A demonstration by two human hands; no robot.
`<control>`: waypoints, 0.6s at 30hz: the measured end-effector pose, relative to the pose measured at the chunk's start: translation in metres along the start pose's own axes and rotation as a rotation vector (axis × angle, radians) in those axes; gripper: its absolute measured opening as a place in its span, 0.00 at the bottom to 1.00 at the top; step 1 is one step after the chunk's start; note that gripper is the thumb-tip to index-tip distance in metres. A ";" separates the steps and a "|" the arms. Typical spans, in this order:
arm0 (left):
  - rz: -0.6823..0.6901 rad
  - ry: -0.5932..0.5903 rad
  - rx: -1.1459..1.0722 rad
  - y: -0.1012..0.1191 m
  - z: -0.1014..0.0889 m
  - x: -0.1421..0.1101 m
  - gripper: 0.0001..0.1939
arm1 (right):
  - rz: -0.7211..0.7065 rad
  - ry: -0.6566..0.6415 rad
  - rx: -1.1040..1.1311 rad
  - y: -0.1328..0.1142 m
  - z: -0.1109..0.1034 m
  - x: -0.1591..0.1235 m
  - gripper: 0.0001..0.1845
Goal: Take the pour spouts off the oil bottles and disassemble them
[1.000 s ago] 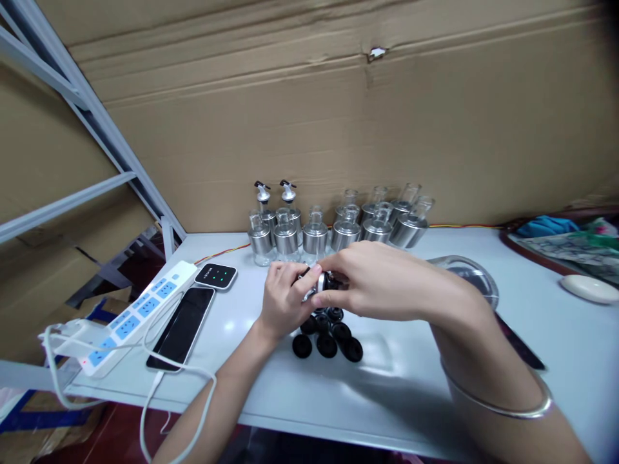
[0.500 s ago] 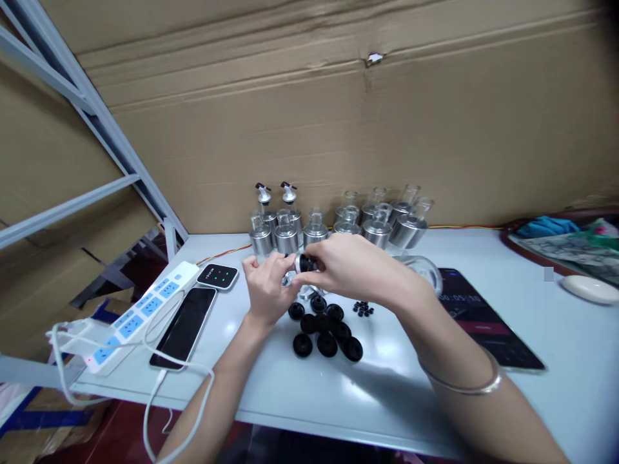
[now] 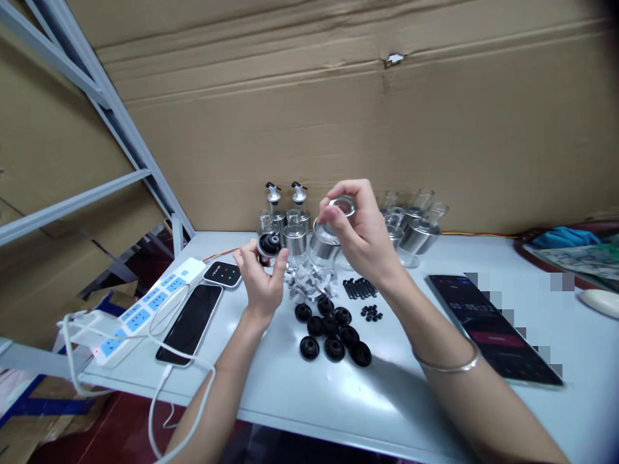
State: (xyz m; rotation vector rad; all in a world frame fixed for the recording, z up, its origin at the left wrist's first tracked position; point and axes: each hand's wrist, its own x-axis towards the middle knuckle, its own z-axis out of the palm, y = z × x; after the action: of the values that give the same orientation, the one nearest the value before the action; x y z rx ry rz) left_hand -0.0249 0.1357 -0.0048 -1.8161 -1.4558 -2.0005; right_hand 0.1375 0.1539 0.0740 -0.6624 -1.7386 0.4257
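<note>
My left hand (image 3: 261,283) is closed round a silver pourer top with a black ribbed stopper (image 3: 269,243), stopper end facing up. Farther right, my right hand (image 3: 362,232) grips a glass bottle with a steel sleeve (image 3: 324,243) by its neck; the bottle tilts, its open mouth towards me. Below the hands lies a pile of silver pourer heads (image 3: 309,283). Nearer me are several black stoppers (image 3: 334,348). Thin black tubes (image 3: 359,289) and tiny black caps (image 3: 371,314) lie right of them.
Sleeved bottles (image 3: 420,232) stand along the cardboard wall (image 3: 290,116); two at the back left carry pourers (image 3: 300,192). A power strip (image 3: 145,309), a phone (image 3: 191,325) with a white cable and a small white-edged device (image 3: 222,274) lie left. A timer tablet (image 3: 493,328) lies right.
My right hand has left the stopper and moved up and away, taking hold of a bottle by the neck. My left hand keeps the pourer top, now turned with its stopper upward.
</note>
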 end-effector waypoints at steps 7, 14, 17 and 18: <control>0.077 -0.054 0.061 0.006 0.001 -0.002 0.16 | -0.101 0.025 -0.094 0.033 0.005 -0.001 0.23; -0.007 -0.266 0.138 0.001 0.007 -0.002 0.15 | -0.068 0.126 -0.146 0.065 -0.002 0.002 0.25; -0.073 -0.386 0.142 -0.002 0.011 -0.004 0.13 | -0.042 0.149 -0.141 0.069 -0.006 0.002 0.24; -0.091 -0.415 0.140 -0.002 0.012 -0.005 0.13 | -0.035 0.152 -0.141 0.070 -0.007 0.002 0.24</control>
State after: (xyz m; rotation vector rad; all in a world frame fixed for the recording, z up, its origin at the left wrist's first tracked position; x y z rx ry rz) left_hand -0.0163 0.1419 -0.0121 -2.2299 -1.7581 -1.5659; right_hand 0.1588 0.2087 0.0361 -0.7441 -1.6429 0.2234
